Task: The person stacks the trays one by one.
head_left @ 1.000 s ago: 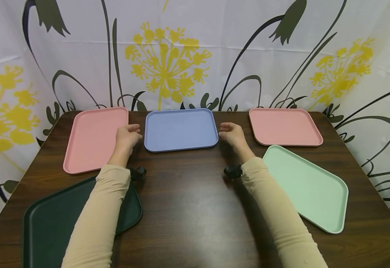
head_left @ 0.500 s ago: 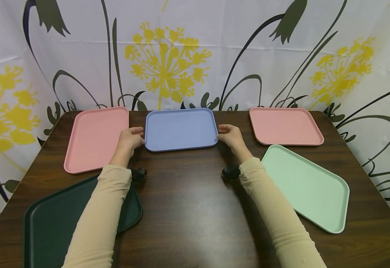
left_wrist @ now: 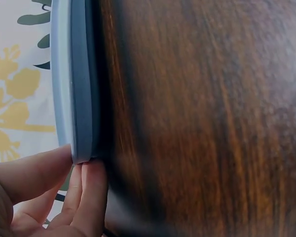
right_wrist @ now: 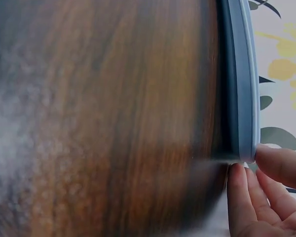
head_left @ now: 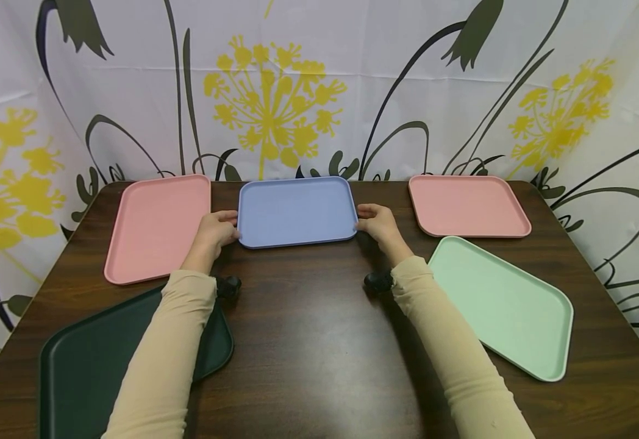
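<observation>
Head view: left hand (head_left: 215, 233) and right hand (head_left: 381, 225) pinch a blue tray (head_left: 297, 212)

The blue tray is at the middle of the far edge of the brown table (head_left: 319, 360), between the left pink tray (head_left: 152, 228) and the right pink tray (head_left: 467, 207); whether it is raised off the wood cannot be told. In the left wrist view, the left hand's thumb (left_wrist: 37, 170) meets the rim and its fingertips sit at the lower edge, pinching the tray's end. The right hand grips the opposite end likewise, its thumb (right_wrist: 281, 163) on the rim.

Nearer the person, a dark green tray (head_left: 89, 372) lies partly behind the left sleeve (head_left: 157, 360), and a mint tray (head_left: 508, 311) sits slantwise beside the right sleeve (head_left: 453, 341). Each wrist bears a black device (head_left: 378, 281). Behind the table hangs a flower-printed cloth (head_left: 138, 46).
</observation>
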`<move>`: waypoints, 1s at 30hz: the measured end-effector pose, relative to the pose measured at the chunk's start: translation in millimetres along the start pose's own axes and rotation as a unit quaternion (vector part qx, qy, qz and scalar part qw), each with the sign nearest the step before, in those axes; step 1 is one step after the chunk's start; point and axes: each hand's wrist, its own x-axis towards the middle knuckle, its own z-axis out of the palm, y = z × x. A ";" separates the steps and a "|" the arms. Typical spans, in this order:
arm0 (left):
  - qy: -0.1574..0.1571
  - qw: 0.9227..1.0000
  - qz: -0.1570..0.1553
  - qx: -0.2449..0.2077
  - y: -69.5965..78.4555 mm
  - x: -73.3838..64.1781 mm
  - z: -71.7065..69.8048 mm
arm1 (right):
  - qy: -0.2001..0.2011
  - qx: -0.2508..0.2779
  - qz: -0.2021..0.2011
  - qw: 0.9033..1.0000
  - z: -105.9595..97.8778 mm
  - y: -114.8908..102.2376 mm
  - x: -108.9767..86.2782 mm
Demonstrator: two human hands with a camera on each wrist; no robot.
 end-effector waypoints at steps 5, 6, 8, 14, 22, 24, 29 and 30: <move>-0.001 1.000 -0.004 0.002 -0.1 2.1 1.4 | -0.013 0.031 -0.024 0.999 -3.4 28.0 28.5; -0.002 1.000 -0.004 0.003 -0.1 2.2 1.6 | -0.018 0.045 -0.033 0.998 -4.3 40.7 42.8; -0.003 1.000 -0.005 0.008 -0.5 2.3 1.3 | -0.030 0.067 -0.048 0.996 -6.3 64.1 69.6; -0.004 1.000 0.005 0.025 -0.9 2.2 1.7 | -0.047 0.062 -0.018 0.997 -5.9 76.5 91.3; -0.016 0.999 0.003 0.033 0.9 0.8 1.4 | -0.065 0.019 0.001 0.998 -9.3 43.0 58.4; -0.021 0.999 -0.003 0.031 1.1 1.1 1.1 | -0.061 -0.006 0.019 0.998 -7.2 22.8 37.6; -0.036 0.999 -0.013 0.018 2.1 1.1 -0.1 | -0.067 -0.027 0.058 0.996 -6.8 -13.0 2.4; -0.040 0.999 -0.015 0.017 2.5 0.9 -0.5 | -0.068 -0.027 0.062 0.995 -7.4 -16.8 -1.0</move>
